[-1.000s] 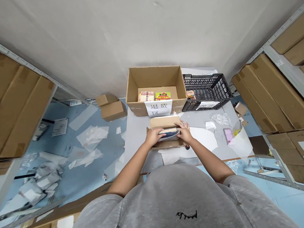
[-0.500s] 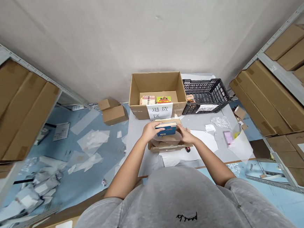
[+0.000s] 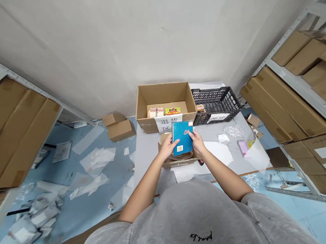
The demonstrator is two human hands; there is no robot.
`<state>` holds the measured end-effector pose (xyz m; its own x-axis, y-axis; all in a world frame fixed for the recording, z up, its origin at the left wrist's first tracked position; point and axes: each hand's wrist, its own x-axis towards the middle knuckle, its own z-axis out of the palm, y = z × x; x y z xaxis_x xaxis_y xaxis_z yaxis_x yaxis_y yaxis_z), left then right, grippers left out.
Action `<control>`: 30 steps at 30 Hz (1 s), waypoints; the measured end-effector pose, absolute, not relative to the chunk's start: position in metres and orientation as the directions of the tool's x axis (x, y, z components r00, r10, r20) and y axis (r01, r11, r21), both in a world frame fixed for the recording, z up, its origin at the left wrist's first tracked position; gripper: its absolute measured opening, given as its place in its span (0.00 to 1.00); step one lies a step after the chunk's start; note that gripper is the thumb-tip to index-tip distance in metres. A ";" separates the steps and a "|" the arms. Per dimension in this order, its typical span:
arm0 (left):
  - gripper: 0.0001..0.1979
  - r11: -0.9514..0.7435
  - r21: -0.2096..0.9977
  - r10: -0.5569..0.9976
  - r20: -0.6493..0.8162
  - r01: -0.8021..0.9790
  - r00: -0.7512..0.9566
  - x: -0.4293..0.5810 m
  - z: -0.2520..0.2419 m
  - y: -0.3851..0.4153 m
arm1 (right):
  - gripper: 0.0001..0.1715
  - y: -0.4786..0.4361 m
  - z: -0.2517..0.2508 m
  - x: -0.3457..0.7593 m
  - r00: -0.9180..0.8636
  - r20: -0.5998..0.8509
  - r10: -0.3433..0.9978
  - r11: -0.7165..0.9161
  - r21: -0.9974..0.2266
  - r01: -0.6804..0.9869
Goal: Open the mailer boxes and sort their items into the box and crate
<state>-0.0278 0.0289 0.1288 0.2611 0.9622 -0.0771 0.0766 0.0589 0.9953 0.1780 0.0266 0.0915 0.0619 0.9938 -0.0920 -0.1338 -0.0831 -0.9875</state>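
A blue book (image 3: 183, 137) with a barcode label near its lower edge is held upright, its cover facing me. My left hand (image 3: 167, 147) grips its left edge, thumb on the cover. On the opposite edge my right hand (image 3: 197, 143) is closed with its thumb on the cover too. Below the book a small opened carton (image 3: 180, 162) lies on the table, partly hidden by the book and hands. Just behind stands a large cardboard box (image 3: 164, 93) with a white paper sign; several books (image 3: 172, 111) lie inside it.
To the right of the box is a black plastic crate (image 3: 216, 95) with a small item in it. Bubble wrap (image 3: 234, 130) and paper (image 3: 217, 151) lie on the table (image 3: 147, 157). Shelves of cartons flank both sides; paper scraps (image 3: 98, 159) litter the blue floor.
The blue book has been lifted out of the small carton and tilted up, so its whole cover shows. Both hands moved with it. The view has shifted slightly.
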 end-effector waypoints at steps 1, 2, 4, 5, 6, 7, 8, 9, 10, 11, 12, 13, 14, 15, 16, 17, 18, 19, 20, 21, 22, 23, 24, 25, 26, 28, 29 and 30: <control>0.28 0.051 0.992 0.971 -0.076 0.115 0.226 -0.024 0.133 0.024 | 0.47 0.025 0.093 0.175 0.068 -0.094 0.993 -0.090 -0.993 -0.071; 0.26 0.045 0.985 0.982 -0.074 0.168 0.172 -0.020 0.138 0.019 | 0.50 0.022 0.095 0.172 0.072 -0.093 0.993 -0.094 -0.996 0.000; 0.21 0.034 0.951 0.996 -0.058 0.308 0.068 -0.011 0.152 0.011 | 0.53 0.016 0.102 0.164 0.060 -0.091 0.994 -0.096 -0.991 0.092; 0.20 0.019 0.926 0.998 -0.039 0.377 0.046 -0.005 0.159 0.007 | 0.54 0.013 0.106 0.161 0.041 -0.097 0.994 -0.100 -0.992 0.079; 0.20 -0.011 0.902 0.999 -0.013 0.433 0.053 0.002 0.166 0.004 | 0.53 0.010 0.111 0.158 0.017 -0.113 0.993 -0.113 -0.993 0.018; 0.21 -0.055 0.882 0.996 0.017 0.468 0.084 0.008 0.171 0.000 | 0.51 0.007 0.116 0.157 -0.011 -0.142 0.990 -0.142 -0.987 -0.078; 0.22 -0.108 0.867 0.990 0.051 0.487 0.129 0.015 0.175 -0.003 | 0.48 0.005 0.121 0.157 -0.041 -0.183 0.982 -0.187 -0.964 -0.189; 0.23 -0.157 0.854 0.982 0.082 0.496 0.170 0.021 0.175 -0.006 | 0.44 0.003 0.126 0.159 -0.071 -0.229 0.971 -0.240 -0.925 -0.294; 0.24 -0.188 0.843 0.977 0.107 0.504 0.186 0.027 0.174 -0.008 | 0.41 0.002 0.129 0.162 -0.094 -0.272 0.958 -0.287 -0.881 -0.377; 0.24 -0.194 0.835 0.978 0.121 0.515 0.173 0.032 0.170 -0.010 | 0.38 0.001 0.132 0.167 -0.099 -0.299 0.949 -0.311 -0.848 -0.429; 0.23 -0.172 0.829 0.984 0.122 0.532 0.128 0.036 0.164 -0.011 | 0.35 0.001 0.133 0.172 -0.079 -0.303 0.950 -0.305 -0.839 -0.450; 0.25 -0.124 0.827 0.992 0.110 0.548 0.059 0.039 0.158 -0.011 | 0.33 0.000 0.133 0.177 -0.036 -0.284 0.958 -0.271 -0.857 -0.439; 0.29 -0.058 0.832 0.996 0.082 0.552 -0.020 0.041 0.151 -0.010 | 0.31 -0.001 0.132 0.183 0.018 -0.246 0.969 -0.218 -0.890 -0.401; 0.34 0.010 0.840 0.995 0.043 0.542 -0.086 0.041 0.145 -0.007 | 0.30 -0.002 0.129 0.188 0.068 -0.201 0.977 -0.166 -0.924 -0.344; 0.36 0.065 0.851 0.992 0.002 0.522 -0.127 0.040 0.140 -0.004 | 0.29 -0.003 0.126 0.193 0.106 -0.164 0.981 -0.127 -0.949 -0.288; 0.37 0.102 0.862 0.989 -0.037 0.496 -0.141 0.038 0.136 0.000 | 0.28 -0.004 0.122 0.197 0.131 -0.143 0.981 -0.107 -0.963 -0.247; 0.35 0.127 0.878 0.989 -0.074 0.462 -0.131 0.036 0.134 0.003 | 0.28 -0.005 0.119 0.202 0.143 -0.140 0.980 -0.105 -0.968 -0.229; 0.32 0.146 0.898 0.989 -0.117 0.415 -0.096 0.034 0.132 0.006 | 0.29 -0.006 0.115 0.207 0.146 -0.146 0.979 -0.110 -0.967 -0.228; 0.29 0.171 0.920 0.985 -0.168 0.352 -0.041 0.034 0.131 0.008 | 0.30 -0.006 0.113 0.212 0.149 -0.150 0.977 -0.113 -0.967 -0.230; 0.28 0.206 0.940 0.975 -0.220 0.272 0.020 0.034 0.130 0.007 | 0.31 -0.006 0.111 0.218 0.156 -0.146 0.977 -0.110 -0.970 -0.216; 0.28 0.245 0.952 0.962 -0.262 0.183 0.073 0.036 0.130 0.006 | 0.32 -0.006 0.111 0.224 0.167 -0.128 0.978 -0.099 -0.980 -0.173; 0.29 0.274 0.956 0.953 -0.284 0.102 0.104 0.040 0.130 0.002 | 0.33 -0.006 0.111 0.230 0.177 -0.093 0.980 -0.077 -0.992 -0.097; 0.30 0.276 0.960 0.955 -0.279 0.043 0.097 0.045 0.130 -0.003 | 0.33 -0.006 0.112 0.236 0.183 -0.042 0.982 -0.044 -0.999 0.006; 0.31 0.247 0.969 0.968 -0.248 0.017 0.049 0.050 0.130 -0.009 | 0.34 -0.008 0.113 0.242 0.179 0.017 0.984 -0.005 -0.992 0.124; 0.30 0.199 0.980 0.980 -0.199 0.025 -0.024 0.056 0.130 -0.015 | 0.35 -0.010 0.114 0.246 0.159 0.073 0.985 0.033 -0.969 0.243; 0.28 0.108 0.990 0.983 -0.093 0.092 -0.157 0.068 0.131 -0.028 | 0.39 -0.017 0.117 0.251 0.086 0.148 0.985 0.097 -0.895 0.435; 0.28 0.081 0.990 0.978 -0.057 0.117 -0.199 0.074 0.132 -0.033 | 0.42 -0.022 0.119 0.251 0.049 0.164 0.985 0.117 -0.857 0.501; 0.27 0.066 0.990 0.973 -0.037 0.124 -0.226 0.079 0.133 -0.038 | 0.43 -0.027 0.120 0.251 0.019 0.169 0.985 0.131 -0.825 0.549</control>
